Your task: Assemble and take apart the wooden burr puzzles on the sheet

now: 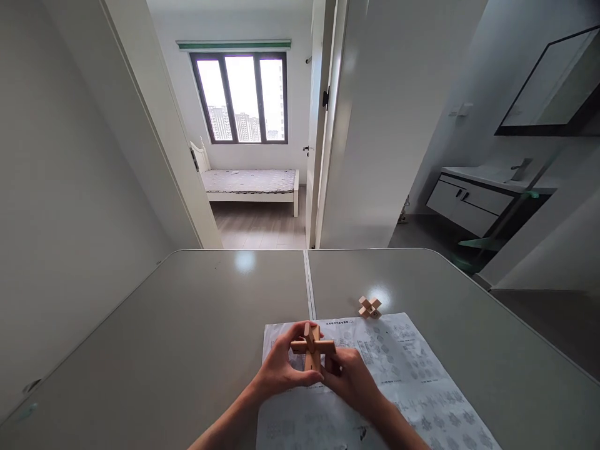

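Observation:
A wooden burr puzzle (311,345) of crossed light-brown bars is held up between both hands above the printed sheet. My left hand (280,361) grips it from the left, with the thumb below at its near end and the fingers behind it. From the right, my right hand (347,376) pinches its lower right side, though its fingertips are partly hidden. Under the hands lies the large instruction sheet (394,369), covered in small diagrams. A second, smaller wooden burr puzzle (370,307) sits at the sheet's top edge, touching neither hand.
The grey table (197,331) has a light seam strip (308,284) down its middle and rounded far corners. A wall rises close on the left. Past the far edge are a doorway with a bed (253,182), and a washbasin cabinet (469,197) on the right.

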{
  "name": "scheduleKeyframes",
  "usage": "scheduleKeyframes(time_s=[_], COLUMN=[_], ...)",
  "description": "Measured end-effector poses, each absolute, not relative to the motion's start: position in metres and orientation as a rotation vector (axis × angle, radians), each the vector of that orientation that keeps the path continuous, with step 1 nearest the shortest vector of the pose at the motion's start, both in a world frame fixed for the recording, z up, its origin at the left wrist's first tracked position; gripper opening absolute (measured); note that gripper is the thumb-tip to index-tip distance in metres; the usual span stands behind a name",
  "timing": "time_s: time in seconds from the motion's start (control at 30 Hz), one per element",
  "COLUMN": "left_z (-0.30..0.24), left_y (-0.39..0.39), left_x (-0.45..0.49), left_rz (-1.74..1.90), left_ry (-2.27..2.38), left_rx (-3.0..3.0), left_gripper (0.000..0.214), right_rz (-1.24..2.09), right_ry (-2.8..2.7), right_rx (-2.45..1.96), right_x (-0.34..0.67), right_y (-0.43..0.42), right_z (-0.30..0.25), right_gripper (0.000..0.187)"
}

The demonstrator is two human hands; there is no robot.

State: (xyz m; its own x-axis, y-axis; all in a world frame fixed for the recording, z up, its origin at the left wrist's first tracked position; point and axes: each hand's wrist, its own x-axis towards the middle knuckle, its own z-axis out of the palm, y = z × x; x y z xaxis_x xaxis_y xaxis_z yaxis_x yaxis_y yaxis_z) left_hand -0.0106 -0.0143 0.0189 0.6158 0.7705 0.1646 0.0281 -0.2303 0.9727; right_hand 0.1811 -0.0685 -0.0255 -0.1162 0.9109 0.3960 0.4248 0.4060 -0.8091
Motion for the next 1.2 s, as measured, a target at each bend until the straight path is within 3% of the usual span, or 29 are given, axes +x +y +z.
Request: scheduleKeyframes(time_s=[0.27, 0.47, 0.57, 0.87, 1.2], left_z=[0.016, 0.023, 0.026, 0.024, 0.009], left_y=[-0.013, -0.014, -0.015, -0.016, -0.013], left_x=[-0.013, -0.012, -0.010, -0.011, -0.014], left_rz=[0.784, 0.808, 0.788, 0.793, 0.874], left_ry=[0.623, 0.662, 0.684, 0.716, 0.778], left_rx=[1.698, 1.763, 1.793, 1.784, 1.786], left_gripper=[0.068, 0.066, 0.065, 0.068, 0.076], right_rz=[0.660, 0.602, 0.622, 0.962, 1.015], right_ry=[-1.729, -1.756, -1.717, -1.590, -1.631], right_rx=[-1.160, -1.184, -1.181, -1.155, -1.141], right_x=[0.180, 0.180, 0.180, 0.179, 0.183], right_y=[-0.072, -0.071, -0.072, -0.073, -0.071], right_z=[-0.026, -0.031, -0.029, -0.018, -0.013], right_gripper=[0.037, 0.014, 0.012, 0.015, 0.028])
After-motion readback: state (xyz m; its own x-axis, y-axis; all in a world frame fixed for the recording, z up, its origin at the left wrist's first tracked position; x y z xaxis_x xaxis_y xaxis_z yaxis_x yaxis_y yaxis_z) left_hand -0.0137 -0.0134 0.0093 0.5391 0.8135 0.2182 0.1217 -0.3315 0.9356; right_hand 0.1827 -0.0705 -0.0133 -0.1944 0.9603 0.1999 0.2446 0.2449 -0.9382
